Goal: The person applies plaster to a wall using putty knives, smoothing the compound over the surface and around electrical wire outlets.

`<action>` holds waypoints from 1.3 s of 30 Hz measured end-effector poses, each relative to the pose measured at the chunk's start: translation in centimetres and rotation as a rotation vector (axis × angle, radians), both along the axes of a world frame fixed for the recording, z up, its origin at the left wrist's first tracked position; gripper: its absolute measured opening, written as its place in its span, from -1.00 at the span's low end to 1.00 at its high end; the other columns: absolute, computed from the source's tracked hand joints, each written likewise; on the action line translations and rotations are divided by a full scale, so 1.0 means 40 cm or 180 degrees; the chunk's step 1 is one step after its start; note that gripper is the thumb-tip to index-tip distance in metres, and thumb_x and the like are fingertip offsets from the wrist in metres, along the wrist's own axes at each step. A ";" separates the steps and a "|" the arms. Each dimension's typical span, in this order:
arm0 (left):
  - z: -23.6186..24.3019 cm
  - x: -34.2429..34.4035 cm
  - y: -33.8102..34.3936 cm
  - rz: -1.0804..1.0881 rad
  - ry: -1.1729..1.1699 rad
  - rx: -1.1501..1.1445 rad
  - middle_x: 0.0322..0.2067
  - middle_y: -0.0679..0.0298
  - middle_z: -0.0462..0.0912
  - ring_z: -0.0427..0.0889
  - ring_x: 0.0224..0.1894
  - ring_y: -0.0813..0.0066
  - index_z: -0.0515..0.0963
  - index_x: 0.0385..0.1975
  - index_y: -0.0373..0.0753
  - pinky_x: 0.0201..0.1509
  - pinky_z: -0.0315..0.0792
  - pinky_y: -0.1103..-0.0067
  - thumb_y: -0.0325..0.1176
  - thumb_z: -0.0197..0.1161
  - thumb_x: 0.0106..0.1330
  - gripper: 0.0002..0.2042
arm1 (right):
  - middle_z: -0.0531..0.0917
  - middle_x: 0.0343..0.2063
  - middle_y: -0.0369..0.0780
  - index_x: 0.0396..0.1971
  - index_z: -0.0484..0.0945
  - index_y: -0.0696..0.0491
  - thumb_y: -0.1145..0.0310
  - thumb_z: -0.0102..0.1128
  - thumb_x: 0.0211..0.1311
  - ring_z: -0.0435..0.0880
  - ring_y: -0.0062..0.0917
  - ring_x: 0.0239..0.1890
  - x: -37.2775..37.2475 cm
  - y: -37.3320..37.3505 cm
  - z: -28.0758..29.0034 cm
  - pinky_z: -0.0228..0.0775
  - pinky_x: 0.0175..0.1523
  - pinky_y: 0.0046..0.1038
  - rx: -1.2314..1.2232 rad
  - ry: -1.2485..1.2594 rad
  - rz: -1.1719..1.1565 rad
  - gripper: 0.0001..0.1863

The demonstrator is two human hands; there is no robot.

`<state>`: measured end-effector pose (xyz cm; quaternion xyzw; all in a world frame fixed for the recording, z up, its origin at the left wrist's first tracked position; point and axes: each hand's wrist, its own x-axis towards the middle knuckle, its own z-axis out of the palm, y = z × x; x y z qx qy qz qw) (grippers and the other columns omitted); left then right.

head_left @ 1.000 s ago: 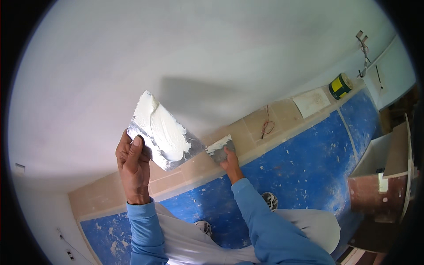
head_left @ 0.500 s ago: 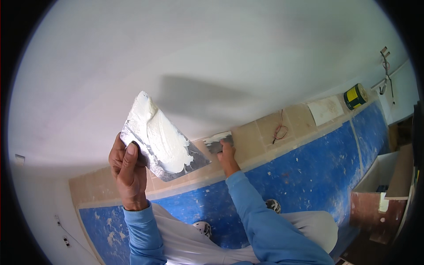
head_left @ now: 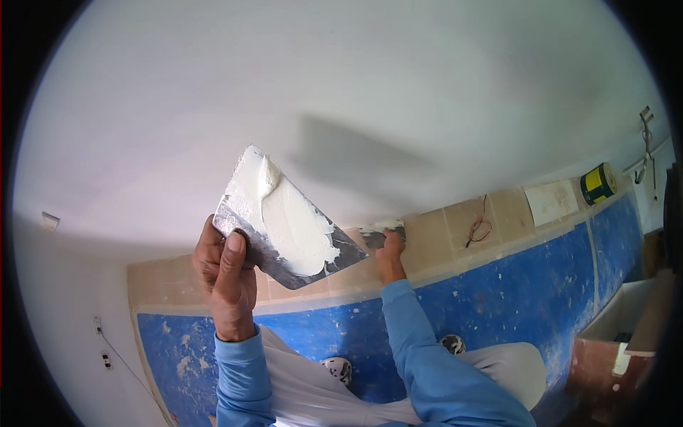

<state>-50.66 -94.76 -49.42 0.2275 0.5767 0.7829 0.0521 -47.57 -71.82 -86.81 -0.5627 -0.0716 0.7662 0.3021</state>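
Note:
My left hand [head_left: 226, 274] grips a wide metal plastering blade [head_left: 281, 220] by its lower left corner, tilted, with a thick smear of white putty [head_left: 295, 228] on its face. My right hand [head_left: 390, 250] reaches low toward the base of the white wall [head_left: 341, 99] and holds a small putty knife [head_left: 379, 233], whose blade rests flat against the wall just above the tan floor strip. Part of the small knife is hidden behind the big blade. Both arms wear light blue sleeves.
Blue plastic sheeting [head_left: 498, 306] spattered with white covers the floor beside a bare tan tile strip [head_left: 455, 228]. A red wire [head_left: 478, 229], a white sheet [head_left: 551, 201] and a green-and-yellow can [head_left: 597, 183] lie along it. A brown box [head_left: 605, 349] stands at right. Wall sockets [head_left: 99, 327] sit at lower left.
The view has shifted, so the floor items drifted right. My right hand with the small knife moved away from the big blade and down onto the wall base. The left hand stayed holding the blade.

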 end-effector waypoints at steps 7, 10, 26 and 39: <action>0.054 0.029 0.010 -0.0059 0.0079 0.0125 -0.18 0.24 0.62 0.54 -0.23 0.66 0.40 0.10 -0.48 -0.11 0.37 0.76 -0.30 0.15 0.44 -0.61 | 0.58 -0.05 -0.09 -0.02 0.48 0.30 0.63 0.19 0.14 0.61 -0.28 -0.06 -0.014 0.029 0.029 0.53 -0.04 -0.14 0.0206 0.0029 -0.0105 -0.64; 0.045 0.042 0.001 0.0040 -0.0051 0.0042 -0.35 0.39 0.55 0.35 -0.41 0.79 0.43 0.05 -0.45 -0.35 0.19 0.77 -0.27 0.14 0.45 -0.65 | 0.59 -0.08 -0.11 -0.05 0.49 0.27 0.64 0.18 0.15 0.61 -0.31 -0.05 -0.021 0.017 0.061 0.53 0.02 -0.19 0.0057 0.0265 -0.0018 -0.67; 0.000 0.027 0.072 -0.0809 -0.0790 0.1007 0.05 0.09 0.58 0.57 0.12 0.39 0.37 0.17 -0.45 0.26 0.40 0.47 -0.45 0.04 0.43 -0.64 | 0.62 -0.25 -0.20 -0.19 0.55 0.15 0.54 0.29 0.12 0.66 -0.33 -0.22 0.193 0.062 -0.010 0.57 -0.17 -0.29 0.0238 0.0542 0.0418 -0.76; -0.038 0.005 0.070 -0.0646 -0.0595 0.0720 0.03 0.07 0.61 0.59 0.10 0.39 0.39 0.16 -0.48 0.26 0.38 0.48 -0.48 0.02 0.42 -0.65 | 0.58 -0.18 -0.16 -0.08 0.49 0.26 0.69 0.24 -0.02 0.62 -0.26 -0.18 0.077 0.102 0.072 0.54 -0.28 -0.29 0.0317 0.0150 -0.0021 -0.60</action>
